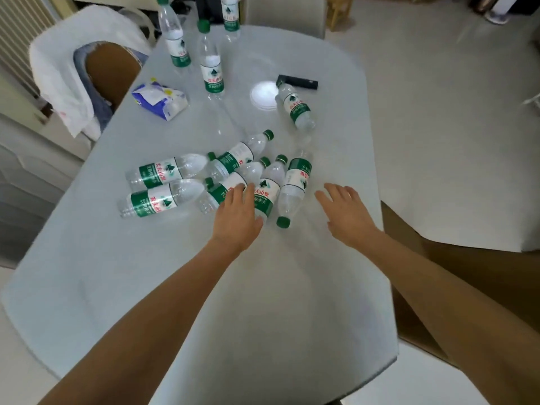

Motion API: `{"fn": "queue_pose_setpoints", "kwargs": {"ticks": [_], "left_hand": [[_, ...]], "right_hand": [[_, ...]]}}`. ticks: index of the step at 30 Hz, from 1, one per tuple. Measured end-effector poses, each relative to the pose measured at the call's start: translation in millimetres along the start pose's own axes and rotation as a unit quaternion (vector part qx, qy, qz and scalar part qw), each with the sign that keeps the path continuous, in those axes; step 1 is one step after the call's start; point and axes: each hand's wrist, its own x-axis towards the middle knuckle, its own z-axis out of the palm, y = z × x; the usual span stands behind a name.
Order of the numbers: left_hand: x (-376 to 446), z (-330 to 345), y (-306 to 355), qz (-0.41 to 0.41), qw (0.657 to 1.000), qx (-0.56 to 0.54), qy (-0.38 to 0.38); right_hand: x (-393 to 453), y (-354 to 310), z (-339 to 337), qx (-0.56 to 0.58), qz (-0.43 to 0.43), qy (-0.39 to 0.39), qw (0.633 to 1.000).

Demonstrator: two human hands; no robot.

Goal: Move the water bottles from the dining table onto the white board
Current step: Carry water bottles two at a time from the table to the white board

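While every water bottle in view remains on the pale oval dining table [102, 273], the task looks barely begun. To the right, lower down, a white board [467, 182] lies bare where it shows. Six bottles lie clustered at the table's centre, a seventh lies farther back, and three stand upright at the far end. The left hand [238, 219] rests on a lying bottle [264, 195], fingers loosely spread over its label, not gripping. The right hand [346, 211] hovers just beside another lying bottle [293, 190], fingers spread, holding nothing. All ten remain to move.
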Motion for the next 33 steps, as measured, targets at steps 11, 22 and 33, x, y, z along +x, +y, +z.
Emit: {"fn": "queue_pose_setpoints", "kwargs": {"ticks": [11,22,33], "left_hand": [[60.8,57.4,3.3,-0.049,0.995,-0.046,-0.072],[36.8,65.5,-8.2,-0.082,0.985,-0.051,-0.14],[32.1,70.3,-3.7,-0.115,0.986,-0.039,-0.117]], "right_hand": [[133.2,18.3,30.9,-0.085,-0.229,0.001,0.97],[115.5,39.3,41.3,0.029,-0.176,-0.143,0.974],[16.7,15.5,75.2,0.132,-0.032,-0.137,0.981]]}}
